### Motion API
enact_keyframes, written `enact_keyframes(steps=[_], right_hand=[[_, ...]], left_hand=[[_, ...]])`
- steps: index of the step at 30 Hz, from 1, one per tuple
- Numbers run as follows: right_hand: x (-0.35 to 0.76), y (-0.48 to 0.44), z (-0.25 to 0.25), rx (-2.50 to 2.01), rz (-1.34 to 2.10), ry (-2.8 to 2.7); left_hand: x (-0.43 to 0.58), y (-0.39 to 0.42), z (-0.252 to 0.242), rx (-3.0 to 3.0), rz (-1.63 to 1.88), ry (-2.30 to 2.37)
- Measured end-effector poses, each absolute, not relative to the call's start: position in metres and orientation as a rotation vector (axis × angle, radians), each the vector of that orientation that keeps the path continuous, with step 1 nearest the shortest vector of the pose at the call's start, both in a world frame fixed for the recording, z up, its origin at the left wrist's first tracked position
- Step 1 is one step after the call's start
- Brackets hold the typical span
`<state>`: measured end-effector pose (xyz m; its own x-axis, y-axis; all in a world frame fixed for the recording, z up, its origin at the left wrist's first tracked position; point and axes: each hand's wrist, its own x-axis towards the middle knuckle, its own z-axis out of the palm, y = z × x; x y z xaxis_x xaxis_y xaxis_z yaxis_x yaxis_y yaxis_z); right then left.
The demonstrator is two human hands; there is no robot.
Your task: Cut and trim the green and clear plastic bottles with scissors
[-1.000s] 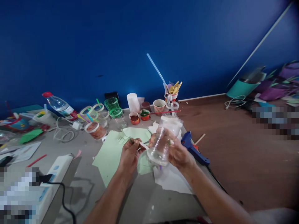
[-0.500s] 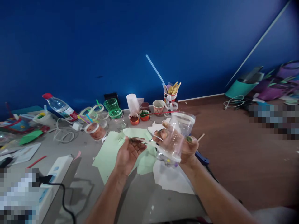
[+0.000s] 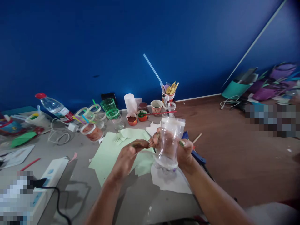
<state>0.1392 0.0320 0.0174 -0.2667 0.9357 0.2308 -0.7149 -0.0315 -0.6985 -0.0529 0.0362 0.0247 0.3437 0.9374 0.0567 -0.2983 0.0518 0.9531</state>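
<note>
A clear plastic container, waisted in the middle like a cut bottle, has whitish bands near both ends. My right hand is closed around it from behind, holding it tilted slightly above the table. Green stains mark a fingernail. My left hand is blurred, its fingers pressed together and pointing right, their tips meeting the right hand's fingertips. A faint pale strip seems to run from the left thumb toward the container, but blur hides what the fingers hold. Beneath lie light green paper and torn white paper.
Paint cups with a red stick stand by the blue wall. Left are a green cut bottle, a tilted water bottle and a power strip. A blue-handled tool lies right of my hands.
My right hand has turned the container more upright and shifted it left. My left hand has rolled over, palm no longer facing up, and the white strip is now hardly visible.
</note>
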Motion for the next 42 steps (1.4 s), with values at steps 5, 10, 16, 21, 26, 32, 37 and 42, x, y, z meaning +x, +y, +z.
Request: enact_keyframes(steps=[5, 10, 16, 21, 26, 32, 37, 42], right_hand=[[0.142, 0.035, 0.014, -0.403, 1.576, -0.833], [0.143, 0.038, 0.009, -0.424, 1.536, -0.753], [0.14, 0.035, 0.012, -0.5, 1.618, -0.722], [0.135, 0.04, 0.007, -0.669, 1.56, -0.793], [0.128, 0.042, -0.003, -0.802, 1.305, -1.022], [0.118, 0.036, -0.003, -1.12, 0.797, -1.347], [0.118, 0.036, -0.004, -1.247, 0.822, -1.229], [0.128, 0.037, 0.001, -0.951, 1.297, -0.998]], left_hand=[[-0.064, 0.05, 0.029, 0.655, 1.306, 0.641], [-0.051, 0.04, 0.019, 0.9, 0.984, 0.66], [-0.037, 0.027, 0.014, 1.077, 0.768, 0.646], [-0.036, 0.032, 0.012, 1.178, 0.757, 0.849], [-0.037, 0.036, 0.006, 1.555, 0.996, 1.205], [-0.036, 0.03, 0.001, 1.929, 1.019, 1.37], [-0.036, 0.03, 0.006, 1.844, 1.021, 1.211], [-0.045, 0.034, 0.015, 1.389, 0.849, 0.805]])
